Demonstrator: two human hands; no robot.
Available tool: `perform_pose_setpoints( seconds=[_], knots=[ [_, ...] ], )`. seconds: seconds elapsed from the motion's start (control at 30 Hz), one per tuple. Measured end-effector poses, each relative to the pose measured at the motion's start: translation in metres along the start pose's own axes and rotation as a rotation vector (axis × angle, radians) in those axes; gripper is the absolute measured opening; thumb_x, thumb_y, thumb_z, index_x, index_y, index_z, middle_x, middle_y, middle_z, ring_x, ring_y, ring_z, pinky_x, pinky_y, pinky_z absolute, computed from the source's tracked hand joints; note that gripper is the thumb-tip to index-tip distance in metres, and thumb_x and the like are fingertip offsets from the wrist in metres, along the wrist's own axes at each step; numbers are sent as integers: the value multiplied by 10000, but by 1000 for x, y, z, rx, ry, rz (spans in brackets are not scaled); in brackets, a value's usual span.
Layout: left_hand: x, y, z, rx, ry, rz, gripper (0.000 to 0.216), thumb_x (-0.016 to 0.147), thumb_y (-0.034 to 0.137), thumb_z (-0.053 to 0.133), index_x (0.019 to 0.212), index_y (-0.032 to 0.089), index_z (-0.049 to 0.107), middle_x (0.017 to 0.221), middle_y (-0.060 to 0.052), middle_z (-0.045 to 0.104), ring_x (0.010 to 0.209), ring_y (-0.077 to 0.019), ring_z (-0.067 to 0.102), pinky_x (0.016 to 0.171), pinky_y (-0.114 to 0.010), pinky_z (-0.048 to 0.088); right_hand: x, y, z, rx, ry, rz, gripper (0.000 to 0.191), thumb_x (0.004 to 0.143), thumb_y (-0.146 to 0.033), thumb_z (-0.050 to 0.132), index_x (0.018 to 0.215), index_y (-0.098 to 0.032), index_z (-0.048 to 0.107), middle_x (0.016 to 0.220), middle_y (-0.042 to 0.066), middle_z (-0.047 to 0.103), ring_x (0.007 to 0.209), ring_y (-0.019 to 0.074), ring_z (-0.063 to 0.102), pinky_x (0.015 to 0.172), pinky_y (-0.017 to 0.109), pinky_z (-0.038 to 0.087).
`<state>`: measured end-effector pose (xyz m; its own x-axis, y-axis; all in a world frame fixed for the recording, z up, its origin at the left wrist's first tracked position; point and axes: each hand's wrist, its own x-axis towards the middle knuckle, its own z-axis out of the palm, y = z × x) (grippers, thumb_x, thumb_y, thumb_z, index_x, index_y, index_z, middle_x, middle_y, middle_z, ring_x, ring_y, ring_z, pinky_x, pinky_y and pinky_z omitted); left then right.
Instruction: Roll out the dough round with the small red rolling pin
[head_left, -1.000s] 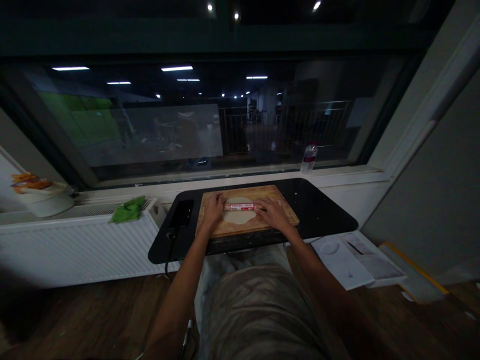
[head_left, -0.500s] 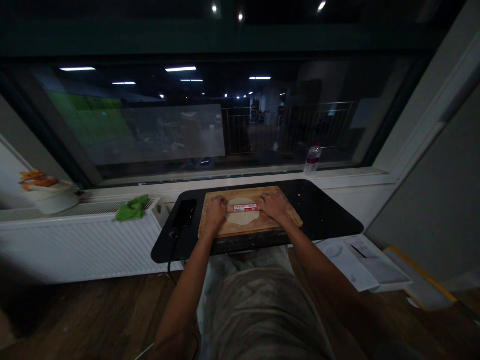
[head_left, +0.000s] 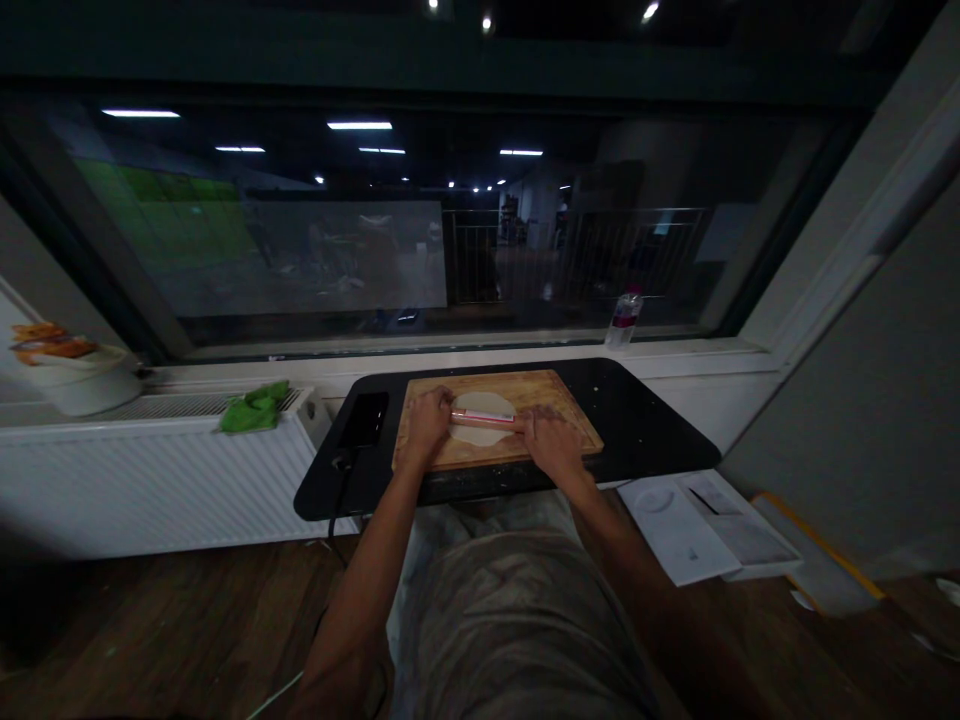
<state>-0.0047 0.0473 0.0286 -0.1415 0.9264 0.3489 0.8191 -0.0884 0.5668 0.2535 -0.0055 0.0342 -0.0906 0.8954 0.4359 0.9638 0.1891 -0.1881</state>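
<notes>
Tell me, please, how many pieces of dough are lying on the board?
1. The dough lies on the board between the left grip and the right grip, with the pin across it. Small pieces beneath these could be hidden.

Ends of the rolling pin (head_left: 491,421): hidden by left hand (head_left: 430,420) and right hand (head_left: 553,440). Label (head_left: 478,416): illegible. Radiator (head_left: 157,490): cut off at left.

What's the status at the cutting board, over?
Left grip and right grip at opposite ends of rolling pin. Flat dough beneath it, on cutting board. Phone left of board, apart from it.
</notes>
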Motion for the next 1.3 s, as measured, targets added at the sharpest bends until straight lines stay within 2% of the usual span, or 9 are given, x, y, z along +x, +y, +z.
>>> perform_pose_setpoints(
  seconds=[0.13, 0.23, 0.33, 0.5, 0.63, 0.87, 1.07, 1.17, 1.3],
  knots=[
    [0, 1, 0, -16, -7, -5, 415, 974, 126, 517, 1206, 239, 841, 1255, -111, 851, 1260, -272, 740, 1125, -360, 502, -18, -6, -6, -26, 16, -22, 466, 1180, -298, 339, 1271, -152, 772, 1311, 220, 790, 1232, 329, 750, 1025, 398, 560],
    [0, 1, 0, -16, -14, -3, 415, 979, 112, 507, 1195, 217, 845, 1250, -114, 853, 1250, -255, 749, 1136, -342, 496, -17, -8, -12, -86, -7, -6, 483, 1190, -297, 316, 1276, -139, 764, 1303, 196, 798, 1222, 295, 749, 1036, 363, 549],
    [0, 0, 0, 1, -15, 6, 431, 987, 98, 483, 1199, 197, 844, 1270, -111, 851, 1265, -242, 747, 1155, -328, 491, -2, -8, -15, -131, -73, -20, 492, 1194, -290, 325, 1242, -111, 781, 1273, 200, 811, 1193, 280, 757, 1057, 343, 530],
    [1, 0, -1, 24, 2, -24, 443, 988, 94, 486, 1236, 191, 839, 1289, -119, 849, 1289, -246, 747, 1165, -330, 494, 39, -3, -14, -193, -189, -82, 473, 1174, -240, 357, 1282, -98, 795, 1364, 205, 796, 1316, 306, 721, 1147, 371, 492],
    [0, 0, -1, 26, 18, -20, 443, 994, 98, 488, 1254, 191, 835, 1294, -122, 848, 1295, -258, 749, 1163, -345, 497, 57, 0, -10, -191, -255, -82, 458, 1145, -212, 394, 1323, -113, 803, 1394, 203, 788, 1343, 317, 718, 1129, 374, 515],
    [1, -3, 3, 30, 29, -16, 429, 995, 100, 508, 1277, 192, 818, 1296, -125, 845, 1311, -262, 741, 1181, -357, 486, 22, -6, -15, -161, -195, -12, 497, 1201, -270, 320, 1300, -95, 774, 1332, 229, 791, 1215, 295, 774, 1022, 358, 560],
    [0, -5, 5, 26, 39, -11, 431, 979, 101, 513, 1269, 214, 811, 1293, -109, 845, 1306, -263, 739, 1170, -355, 494, -13, -13, -18, -106, -70, 38, 499, 1218, -349, 312, 1276, -161, 770, 1302, 178, 798, 1192, 274, 770, 986, 325, 546],
    [0, -5, 6, 13, 46, -8, 423, 969, 110, 526, 1264, 216, 812, 1279, -111, 848, 1301, -267, 739, 1172, -359, 492, -10, -11, -16, -106, -78, 24, 502, 1219, -339, 307, 1270, -155, 772, 1293, 178, 800, 1184, 269, 766, 996, 327, 538],
    [1, -5, 4, -6, 45, -20, 419, 958, 111, 530, 1246, 224, 814, 1276, -105, 850, 1289, -259, 743, 1165, -351, 494, 15, -4, -13, -159, -109, -58, 475, 1204, -280, 339, 1228, -143, 793, 1289, 188, 805, 1255, 287, 736, 1085, 349, 507]
  ],
)
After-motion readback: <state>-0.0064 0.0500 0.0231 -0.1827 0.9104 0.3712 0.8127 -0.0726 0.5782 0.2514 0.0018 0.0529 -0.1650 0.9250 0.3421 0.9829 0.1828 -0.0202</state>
